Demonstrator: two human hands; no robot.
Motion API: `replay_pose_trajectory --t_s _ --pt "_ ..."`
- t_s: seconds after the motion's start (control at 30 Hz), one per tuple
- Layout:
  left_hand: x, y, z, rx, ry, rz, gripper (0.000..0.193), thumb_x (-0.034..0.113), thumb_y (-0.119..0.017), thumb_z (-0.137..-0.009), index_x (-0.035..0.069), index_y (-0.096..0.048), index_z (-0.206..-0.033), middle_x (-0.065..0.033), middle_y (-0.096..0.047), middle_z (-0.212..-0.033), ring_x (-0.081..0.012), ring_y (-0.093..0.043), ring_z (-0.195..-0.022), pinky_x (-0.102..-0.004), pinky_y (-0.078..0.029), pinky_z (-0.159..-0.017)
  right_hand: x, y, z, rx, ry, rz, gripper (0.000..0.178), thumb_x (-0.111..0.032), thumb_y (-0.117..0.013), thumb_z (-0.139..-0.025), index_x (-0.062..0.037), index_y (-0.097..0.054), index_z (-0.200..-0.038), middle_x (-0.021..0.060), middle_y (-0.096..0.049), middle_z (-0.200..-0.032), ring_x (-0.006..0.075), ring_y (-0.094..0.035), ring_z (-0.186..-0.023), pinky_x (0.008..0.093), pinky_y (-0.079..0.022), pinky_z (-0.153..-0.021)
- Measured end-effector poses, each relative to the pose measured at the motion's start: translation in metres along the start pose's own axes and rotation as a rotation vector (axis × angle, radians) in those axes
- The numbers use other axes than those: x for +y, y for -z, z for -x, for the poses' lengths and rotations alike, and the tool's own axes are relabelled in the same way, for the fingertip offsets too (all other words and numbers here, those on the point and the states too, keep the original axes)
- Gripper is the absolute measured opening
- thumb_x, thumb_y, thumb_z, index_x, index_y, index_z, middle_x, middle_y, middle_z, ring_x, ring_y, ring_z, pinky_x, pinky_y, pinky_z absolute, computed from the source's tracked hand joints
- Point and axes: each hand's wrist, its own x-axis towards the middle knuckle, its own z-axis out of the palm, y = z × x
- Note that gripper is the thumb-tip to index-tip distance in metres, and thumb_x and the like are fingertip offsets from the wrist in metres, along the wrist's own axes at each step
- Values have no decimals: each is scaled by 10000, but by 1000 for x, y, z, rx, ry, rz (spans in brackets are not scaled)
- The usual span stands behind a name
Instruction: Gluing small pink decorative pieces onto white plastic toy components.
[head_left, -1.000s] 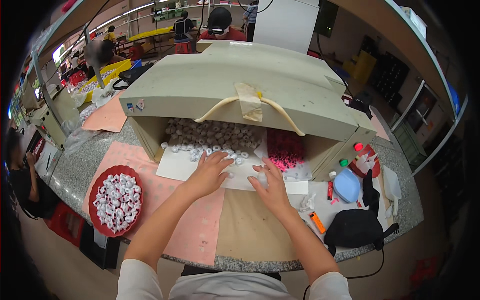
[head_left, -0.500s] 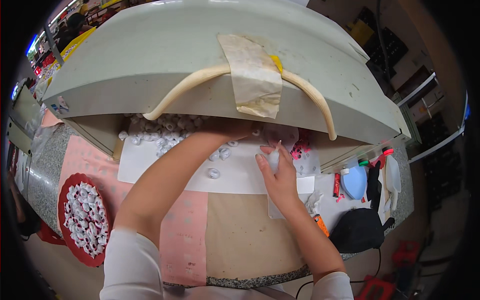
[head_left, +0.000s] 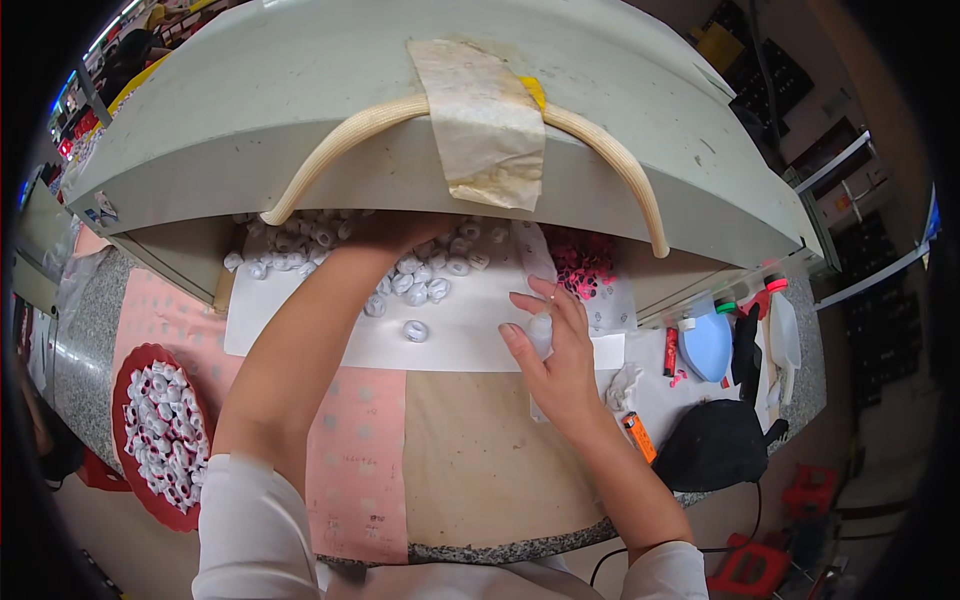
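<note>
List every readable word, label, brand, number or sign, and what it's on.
None clear enough to quote.
Pink sheet: faint marks, too blurred to read.
Sticker on the grey hood: too small.
Orange piece: dark marks, too small.
Red tube: any print too small.

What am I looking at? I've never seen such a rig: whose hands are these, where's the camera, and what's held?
There is no robot: these are a person's bare hands, seen from a wide fisheye camera worn on the head. The right hand holds a small translucent bottle. The left hand reaches under the pale hood, mostly hidden, so I cannot tell what it holds. White pieces lie on a white sheet, with pink pieces to the right. A red bowl full of white-and-red pieces stands at the left; a light-blue dish and an orange lighter lie at the right.
</note>
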Motion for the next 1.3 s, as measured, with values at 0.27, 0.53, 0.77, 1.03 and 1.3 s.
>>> replay_pose_trajectory --t_s 0.27,0.53,0.77,1.03,1.3 --pt "79 14 58 -108 -131 -181 340 336 -644 -725 76 -641 -944 -140 -575 -1091 -337 -536 -1002 -476 -391 -877 -4 14 53 -67 -13 -109 347 -205 -643 -834 9 -585 -1101 134 -543 -1218 296 -448 -1173 370 -348 -993" --pt "136 41 122 -153 -244 -55 239 231 -678 -729 74 -612 -897 -120 -529 -1053 -301 -486 -999 -413 -359 -906 -6 31 98 -57 -115 -163 346 -222 -624 -855 13 -579 -1105 140 -546 -1222 283 -463 -1183 357 -361 -992" --pt "162 44 137 -360 -212 -73 369 255 -708 -722 84 -573 -1019 -101 -509 -1112 -322 -457 -1083 -444 -291 -997 11 64 135 -132 -146 -269 338 -230 -633 -851 -12 -584 -1105 136 -519 -1239 293 -479 -1165 363 -390 -968" --pt "203 -46 5 -147 7 284 425 232 -585 -858 54 -478 -1228 -206 -508 -1206 -379 -479 -1116 -389 -397 -939 38 89 148 -136 -96 -488 312 -160 -656 -814 -22 -581 -1084 135 -552 -1184 278 -530 -1092 356 -425 -908" --pt "163 -177 -121 170 -255 42 298 254 -587 -879 59 -611 -1103 -136 -635 -1035 -278 -587 -973 -379 -463 -831 62 106 151 -88 -272 -658 317 -93 -632 -794 -32 -576 -1100 132 -570 -1143 285 -529 -1088 368 -407 -935"
